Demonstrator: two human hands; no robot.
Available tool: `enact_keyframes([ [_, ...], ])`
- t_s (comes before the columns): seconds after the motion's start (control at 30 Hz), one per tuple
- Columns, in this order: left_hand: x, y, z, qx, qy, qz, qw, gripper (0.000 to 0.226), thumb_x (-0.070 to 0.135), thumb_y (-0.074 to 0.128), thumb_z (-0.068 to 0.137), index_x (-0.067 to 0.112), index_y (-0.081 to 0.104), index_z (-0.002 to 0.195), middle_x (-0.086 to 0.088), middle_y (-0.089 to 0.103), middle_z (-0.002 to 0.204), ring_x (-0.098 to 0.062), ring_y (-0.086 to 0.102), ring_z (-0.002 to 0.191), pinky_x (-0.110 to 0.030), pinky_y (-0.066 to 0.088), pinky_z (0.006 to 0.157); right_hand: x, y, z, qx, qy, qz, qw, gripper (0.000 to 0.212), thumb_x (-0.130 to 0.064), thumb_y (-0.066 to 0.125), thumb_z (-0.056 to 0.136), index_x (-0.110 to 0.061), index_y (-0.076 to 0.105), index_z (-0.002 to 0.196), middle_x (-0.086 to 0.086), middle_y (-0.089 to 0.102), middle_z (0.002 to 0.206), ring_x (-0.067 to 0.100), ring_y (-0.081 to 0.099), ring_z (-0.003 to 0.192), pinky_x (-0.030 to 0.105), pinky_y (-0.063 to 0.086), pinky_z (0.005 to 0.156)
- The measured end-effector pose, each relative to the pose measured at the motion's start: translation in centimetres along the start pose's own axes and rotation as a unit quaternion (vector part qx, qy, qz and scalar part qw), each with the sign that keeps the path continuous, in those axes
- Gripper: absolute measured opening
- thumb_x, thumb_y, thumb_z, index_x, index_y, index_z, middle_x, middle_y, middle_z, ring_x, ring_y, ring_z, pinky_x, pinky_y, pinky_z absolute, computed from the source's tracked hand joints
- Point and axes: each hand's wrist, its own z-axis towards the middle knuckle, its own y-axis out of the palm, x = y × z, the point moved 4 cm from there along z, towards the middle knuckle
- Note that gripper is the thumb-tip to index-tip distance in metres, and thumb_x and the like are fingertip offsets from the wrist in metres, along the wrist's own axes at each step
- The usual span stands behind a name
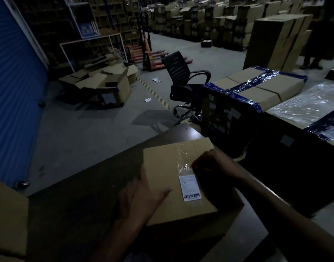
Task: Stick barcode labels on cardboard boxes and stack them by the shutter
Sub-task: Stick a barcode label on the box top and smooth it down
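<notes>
A brown cardboard box point(168, 167), sealed with clear tape, lies on a dark table point(83, 190) right in front of me. A white barcode label point(189, 188) is stuck on its top face. My left hand point(141, 197) holds the box's left edge, thumb lying on the top. My right hand point(211, 165) is curled into a fist and presses on the box top just above the label. The blue shutter point(13, 87) fills the left side.
Large taped boxes point(257, 87) and a plastic-wrapped one point(304, 104) stand to my right. A black office chair point(183, 82) is beyond the table. Opened cartons point(105, 86) lie on the floor by the shutter. Another box point(7, 220) sits at lower left.
</notes>
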Motion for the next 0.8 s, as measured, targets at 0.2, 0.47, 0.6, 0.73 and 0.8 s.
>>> enact_keyframes([
  [0.2,2.6,1.0,2.6,0.056,0.122,-0.09,0.987,0.114,0.077,0.065,0.07,0.027,0.01,0.156,0.001,0.013,0.162,-0.018,0.006,0.148,-0.043,0.022,0.119,-1.9,3.1,-4.2,0.099,0.042,-0.019,0.994,0.017,-0.037,0.065,0.087,-0.03,0.07,0.101,-0.02,0.062,0.102,0.003,0.052,0.097,0.02,0.04,0.081],
  [0.47,2.1,3.4,3.9,0.031,0.135,-0.164,0.977,0.118,0.09,0.056,0.056,0.023,0.034,0.151,0.006,0.017,0.162,-0.01,0.008,0.149,-0.033,0.014,0.123,-0.6,3.8,-4.3,0.087,0.054,-0.045,0.994,0.025,-0.051,0.056,0.08,-0.035,0.068,0.097,-0.02,0.061,0.109,0.006,0.049,0.104,0.025,0.04,0.089],
  [0.6,2.1,3.3,3.7,0.032,0.143,-0.183,0.972,0.119,0.09,0.055,0.053,0.023,0.036,0.15,0.006,0.019,0.161,-0.01,0.009,0.149,-0.033,0.015,0.123,-0.4,4.2,-4.1,0.085,0.052,-0.066,0.993,0.031,-0.056,0.049,0.077,-0.037,0.067,0.094,-0.019,0.061,0.108,0.007,0.05,0.106,0.027,0.04,0.092],
  [0.73,1.8,3.5,3.7,0.051,0.145,-0.191,0.97,0.117,0.089,0.058,0.054,0.022,0.04,0.148,0.005,0.024,0.16,-0.009,0.011,0.149,-0.033,0.016,0.123,-0.4,4.2,-4.1,0.079,0.062,-0.067,0.993,0.033,-0.058,0.047,0.077,-0.037,0.066,0.095,-0.019,0.058,0.11,0.005,0.046,0.107,0.027,0.036,0.093],
  [0.8,1.7,3.6,3.8,0.053,0.142,-0.195,0.969,0.116,0.089,0.059,0.053,0.023,0.04,0.148,0.007,0.023,0.16,-0.008,0.011,0.148,-0.034,0.018,0.123,-0.5,4.3,-4.2,0.075,0.06,-0.07,0.993,0.034,-0.058,0.047,0.078,-0.037,0.066,0.097,-0.019,0.058,0.111,0.004,0.045,0.108,0.025,0.035,0.092],
])
